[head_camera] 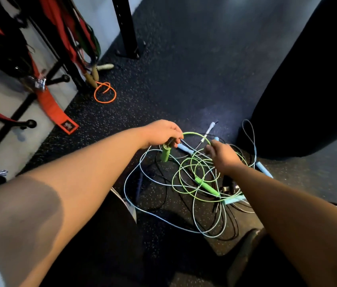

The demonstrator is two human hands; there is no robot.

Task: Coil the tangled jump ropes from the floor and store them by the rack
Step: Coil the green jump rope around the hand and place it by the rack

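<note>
A tangle of jump ropes lies on the dark speckled floor in front of me: a green rope (192, 172), a light blue rope (155, 214) and a black rope (163, 195). My left hand (161, 132) grips the top of one green handle (165, 153), which hangs below my fingers. My right hand (221, 155) pinches the green cord where it arcs between both hands. The second green handle (207, 186) lies in the pile. Light blue handles (184, 149) rest among the cords. An orange rope (104, 93) sits coiled by the rack (60, 65).
The black rack at upper left carries red straps (53, 108) and bands. A black upright post (126, 27) stands behind the orange coil. A large dark punching bag (308, 79) fills the right side. A white handle (210, 128) lies beyond the pile. My knees are below.
</note>
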